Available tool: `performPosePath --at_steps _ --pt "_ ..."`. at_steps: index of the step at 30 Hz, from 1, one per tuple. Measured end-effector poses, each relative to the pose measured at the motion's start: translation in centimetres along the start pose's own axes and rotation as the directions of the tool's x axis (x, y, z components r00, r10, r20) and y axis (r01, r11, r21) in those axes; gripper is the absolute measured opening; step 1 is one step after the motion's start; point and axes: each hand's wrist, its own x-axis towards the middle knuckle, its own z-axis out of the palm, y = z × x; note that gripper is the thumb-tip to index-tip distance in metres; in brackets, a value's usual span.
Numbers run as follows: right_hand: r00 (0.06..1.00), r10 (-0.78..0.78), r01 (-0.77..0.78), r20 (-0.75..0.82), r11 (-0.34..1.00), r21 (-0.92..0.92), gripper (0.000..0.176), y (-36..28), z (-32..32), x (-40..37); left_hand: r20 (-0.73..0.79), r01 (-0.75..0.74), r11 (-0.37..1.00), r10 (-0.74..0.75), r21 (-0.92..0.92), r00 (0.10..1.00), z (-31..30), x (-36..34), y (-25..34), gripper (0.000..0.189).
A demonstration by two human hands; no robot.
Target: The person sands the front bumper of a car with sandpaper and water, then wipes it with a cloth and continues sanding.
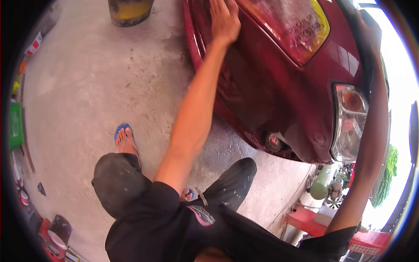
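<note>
A maroon car bumper [279, 96] fills the upper middle and right. My left hand [224, 22] lies on its upper left part, fingers stretched out and pressed against the painted surface. To the right of that hand is a recessed panel [292, 26] with a yellow edge and dark lettering. My right arm reaches up along the right side, and my right hand [369, 30] is at the dark upper edge of the car; its fingers are too dark to make out. Below it sits a clear and orange light [349, 122]. A small round red lamp [273, 142] is set low in the bumper.
A dark bucket with a yellow band [130, 12] stands on the concrete floor [87, 78]. A green container [16, 126] and assorted items line the left edge. An air compressor tank [322, 185] and a red metal frame [307, 220] are at lower right.
</note>
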Motion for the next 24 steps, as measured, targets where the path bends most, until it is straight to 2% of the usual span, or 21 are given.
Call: performPosePath --at_steps 1,3,6,8,9,10,11,13,14,16,17,19,21,22,23,24 --pt "1.0 0.013 -0.013 -0.013 1.0 0.022 0.042 1.7 0.3 0.9 -0.007 -0.055 0.998 0.055 -0.024 0.998 0.0 -1.9 1.5 0.098" --pt "1.0 0.006 -0.006 -0.009 1.0 0.003 0.041 2.3 0.7 1.3 0.006 -0.269 0.958 0.269 0.097 0.963 0.2 -9.6 5.1 0.094" --pt "0.998 0.048 -0.049 0.04 0.999 0.003 0.041 0.2 0.2 -0.1 -0.027 -0.273 0.953 0.279 0.132 0.96 0.5 -10.3 6.2 0.085" --pt "0.999 0.04 -0.04 0.029 0.999 -0.006 0.041 0.0 0.2 0.0 -0.025 -0.099 0.991 0.102 0.091 0.995 0.6 -2.7 3.5 0.084" --pt "0.999 0.037 -0.036 0.029 0.999 -0.009 0.041 -0.1 0.2 0.2 0.039 -0.092 0.996 0.092 -0.009 0.995 0.0 1.7 1.6 0.096" --pt "0.999 0.032 -0.032 0.033 0.999 -0.008 0.041 -0.4 0.4 0.3 0.063 0.032 0.997 -0.037 0.076 0.997 0.6 4.5 -0.6 0.091" --pt "0.999 0.03 -0.03 0.033 1.0 -0.01 0.041 -0.5 0.5 0.3 0.044 -0.009 0.999 0.007 0.048 0.999 0.3 4.1 -0.5 0.091" --pt "0.999 0.032 -0.031 0.029 0.999 -0.01 0.041 -0.6 0.3 0.0 0.023 -0.11 0.994 0.11 -0.011 0.994 0.3 2.0 0.5 0.092" --pt "0.999 0.03 -0.03 0.029 1.0 -0.009 0.042 -0.7 0.1 -0.2 0.032 -0.081 0.997 0.081 0.017 0.996 -0.2 -2.1 3.4 0.092" --pt "0.999 0.033 -0.033 0.031 0.999 -0.013 0.042 -0.8 0.0 -0.3 0.084 -0.19 0.979 0.184 0.072 0.979 0.0 -10.4 5.1 0.105" --pt "0.999 0.035 -0.035 0.028 0.999 -0.01 0.042 -1.2 -0.1 -1.0 0.082 -0.206 0.978 0.203 0.027 0.976 0.1 -13.5 5.6 0.109" --pt "0.999 0.014 -0.013 0.051 1.0 -0.021 0.043 0.2 -0.1 -0.1 0.032 -0.214 0.975 0.213 0.057 0.977 0.1 -12.3 4.9 0.1" --pt "0.999 0.009 -0.007 0.045 0.999 -0.031 0.043 0.0 -0.2 -0.3 0.013 -0.03 1.0 0.03 0.004 0.999 -0.1 -5.2 1.4 0.098" --pt "0.999 0.008 -0.007 0.039 0.999 -0.037 0.043 0.8 -0.1 -0.7 0.007 0.044 0.998 -0.044 -0.053 0.999 -0.5 -0.8 -1.1 0.088" --pt "0.999 0.001 0.001 0.036 0.999 -0.041 0.043 0.5 -0.2 -1.1 0.034 0.175 0.984 -0.174 -0.015 0.984 -0.4 3.1 -4.9 0.089" --pt "0.999 -0.009 0.011 0.038 0.999 -0.045 0.043 -0.7 -0.2 -1.6 0.027 0.157 0.988 -0.157 -0.005 0.987 0.0 3.9 -7.2 0.088"
